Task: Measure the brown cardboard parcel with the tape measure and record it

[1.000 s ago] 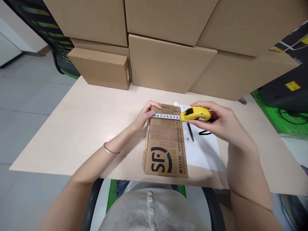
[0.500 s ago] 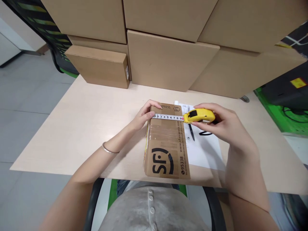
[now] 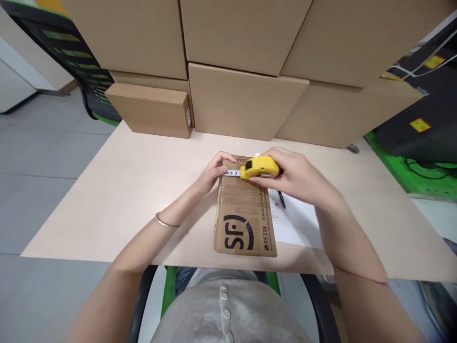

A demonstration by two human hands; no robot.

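Note:
A brown cardboard box (image 3: pixel 238 205) with SF Express print lies on the table in front of me. My right hand (image 3: pixel 289 171) is closed around a yellow tape measure (image 3: pixel 262 166), held over the box's far part. A short stretch of its white blade (image 3: pixel 233 173) runs left across the box top. At the left edge of the box, my left hand (image 3: pixel 213 172) has its thumb on the blade's end, fingers resting on the box. Partly under my right arm lies a white sheet of paper (image 3: pixel 296 224), with a black pen (image 3: pixel 282 199) on it.
Large cardboard boxes (image 3: pixel 246 102) stand stacked along the table's back. A smaller closed carton (image 3: pixel 153 112) sits at the back left. The pale tabletop (image 3: pixel 124 190) ends just before my body. A black and green mesh chair (image 3: pixel 71 57) stands beyond the left corner.
My right hand has moved left with the tape measure, and the blade's exposed length has shortened. My left hand stays at the box's left edge. The view has shifted slightly.

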